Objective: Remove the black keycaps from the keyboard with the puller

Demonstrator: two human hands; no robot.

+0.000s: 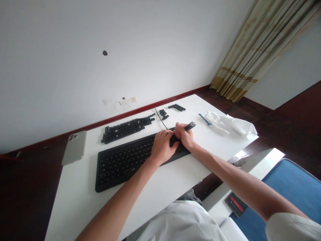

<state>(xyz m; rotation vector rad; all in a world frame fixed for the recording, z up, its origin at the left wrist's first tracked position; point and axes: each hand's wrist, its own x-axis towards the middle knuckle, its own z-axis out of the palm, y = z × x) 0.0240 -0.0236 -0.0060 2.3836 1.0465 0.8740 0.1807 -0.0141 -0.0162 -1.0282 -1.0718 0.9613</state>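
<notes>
A black keyboard [115,166] lies across the white table, its keycaps off over most of the visible part. My left hand [163,144] rests on its right half, fingers laid over the far side and thumb stretched toward my right hand. Closed round a dark-handled tool [190,126], my right hand [185,136] is at the keyboard's right end. The handle sticks up out of the fist; its working end is hidden. Behind the keyboard, removed black keycaps [127,129] lie in rows, with smaller groups of keycaps [163,114] and keycaps [178,107] farther right.
A phone [74,148] lies at the table's left edge. On the right are a blue brush-like tool [205,119] and a crumpled white plastic bag [235,125]. A thin cable [160,118] runs behind the keyboard. A blue-seated chair [291,190] holds a dark-and-red device [236,204].
</notes>
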